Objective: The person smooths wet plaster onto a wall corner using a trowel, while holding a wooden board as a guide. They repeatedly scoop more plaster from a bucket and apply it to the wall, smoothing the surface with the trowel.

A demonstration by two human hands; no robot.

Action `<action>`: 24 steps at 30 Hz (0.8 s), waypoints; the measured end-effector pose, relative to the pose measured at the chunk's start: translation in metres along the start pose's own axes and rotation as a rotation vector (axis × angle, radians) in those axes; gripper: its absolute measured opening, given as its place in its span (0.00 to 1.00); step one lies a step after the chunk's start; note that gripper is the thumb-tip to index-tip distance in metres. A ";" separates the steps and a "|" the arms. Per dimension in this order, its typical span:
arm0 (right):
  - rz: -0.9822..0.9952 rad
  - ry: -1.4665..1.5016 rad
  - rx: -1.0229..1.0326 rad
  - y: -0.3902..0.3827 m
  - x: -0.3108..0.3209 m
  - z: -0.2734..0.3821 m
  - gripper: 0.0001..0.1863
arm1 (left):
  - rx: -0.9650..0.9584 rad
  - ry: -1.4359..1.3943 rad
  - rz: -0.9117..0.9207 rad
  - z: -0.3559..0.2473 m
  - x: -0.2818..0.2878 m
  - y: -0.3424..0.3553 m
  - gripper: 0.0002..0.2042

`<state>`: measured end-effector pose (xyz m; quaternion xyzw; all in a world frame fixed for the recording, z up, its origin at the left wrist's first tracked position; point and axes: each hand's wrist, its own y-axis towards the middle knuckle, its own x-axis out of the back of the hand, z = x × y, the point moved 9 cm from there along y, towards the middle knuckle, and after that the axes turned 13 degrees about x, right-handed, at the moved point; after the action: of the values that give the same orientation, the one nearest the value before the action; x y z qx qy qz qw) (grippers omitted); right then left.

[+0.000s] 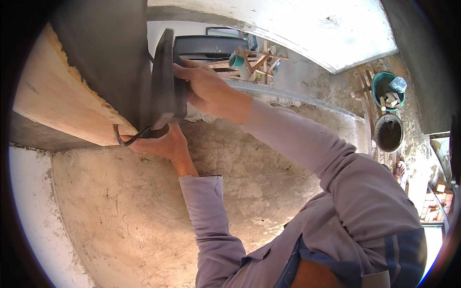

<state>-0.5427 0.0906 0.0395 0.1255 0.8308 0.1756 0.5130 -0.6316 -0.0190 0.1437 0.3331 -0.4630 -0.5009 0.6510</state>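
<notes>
A long dark-grey piece with flat faces and a tapered top (165, 81) stands upright against the end of a dark beam (103, 53). High on its right side, my right hand (204, 89) grips its edge, the thumb laid over it; the other fingers are partly hidden. Lower down, my left hand (165, 144) is closed beneath the piece's bottom end, around a bent dark metal rod (126, 141). The rod's hooked end sticks out to the left, by the lower edge of a pale wooden board (67, 96) fixed along the beam.
Rough plastered wall (120, 206) spreads below my hands. At far right stand a teal bucket (377, 81) with things inside and a dark round tub (388, 132), on planks. Wooden pieces and a green container (235, 60) lie beyond a ledge. Several bricks (437, 206) sit at lower right.
</notes>
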 end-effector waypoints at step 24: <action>-0.075 0.043 0.197 -0.004 0.055 0.077 0.16 | 0.109 -0.027 0.031 0.008 0.000 -0.003 0.62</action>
<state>-0.4985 0.1206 -0.0381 0.1403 0.8589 0.0761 0.4866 -0.6403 -0.0192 0.1435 0.3541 -0.5033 -0.4692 0.6334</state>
